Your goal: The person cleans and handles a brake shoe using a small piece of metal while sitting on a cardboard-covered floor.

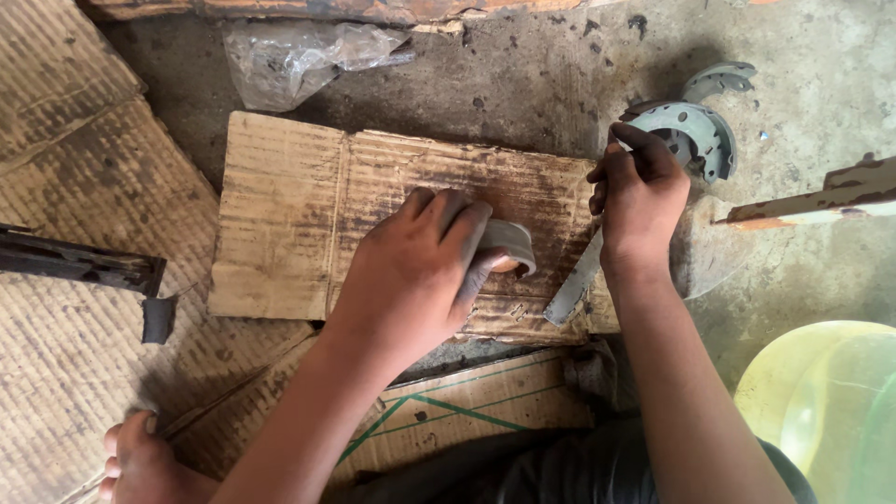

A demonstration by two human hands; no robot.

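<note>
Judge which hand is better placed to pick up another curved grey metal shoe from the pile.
Right hand: it probably suits best, already touching the curved grey metal shoes; the left hand is busy pressing a grey strip onto cardboard.

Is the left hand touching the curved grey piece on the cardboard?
Touching. The head view shows the left hand with fingers wrapped over the curved grey piece, pressing it onto the cardboard sheet; no gap shows.

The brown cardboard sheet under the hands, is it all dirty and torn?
Yes. The flat brown cardboard sheet is smeared with dark stains, worst near the left hand, which presses a curved grey metal piece on it. Its lower edge looks frayed. The right hand grips a curved grey metal shoe.
</note>
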